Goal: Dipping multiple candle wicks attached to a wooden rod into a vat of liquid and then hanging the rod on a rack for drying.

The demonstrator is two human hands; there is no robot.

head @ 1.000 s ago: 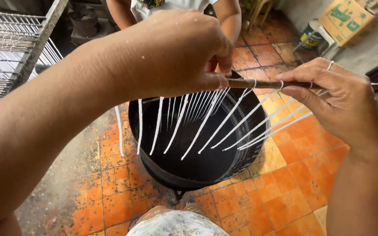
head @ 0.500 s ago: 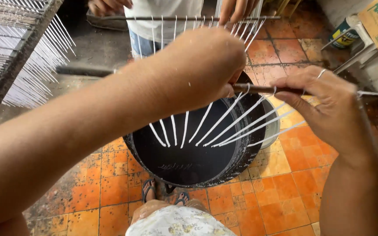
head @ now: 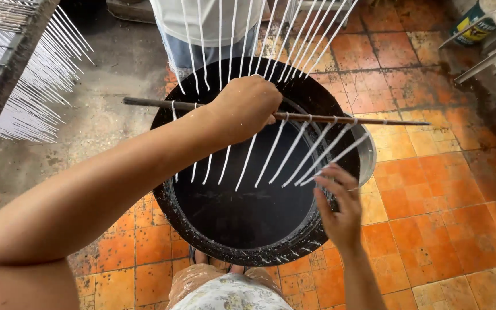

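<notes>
My left hand [head: 247, 106] grips the middle of a thin brown rod [head: 340, 119] held level over a big black pot [head: 259, 229]. Several thin white wax-coated candles [head: 294, 155] hang from the rod on strings and slant left over the pot's dark inside. My right hand [head: 340, 209] is off the rod, fingers spread, just below the tips of the rightmost candles at the pot's right rim. Across the pot another person [head: 202, 23] holds a second row of white candles [head: 271, 40] hanging above the pot's far rim.
A rack [head: 12, 80] at the left holds several rows of white candles that stick out toward the pot. The floor is orange tile [head: 431, 189], stained grey at the left. A can and a metal frame [head: 477, 28] stand at the top right.
My right hand has let go of the rod's right end and dropped below the candle tips. The rod now sits farther from my view, over the pot. The other person's candles hang lower.
</notes>
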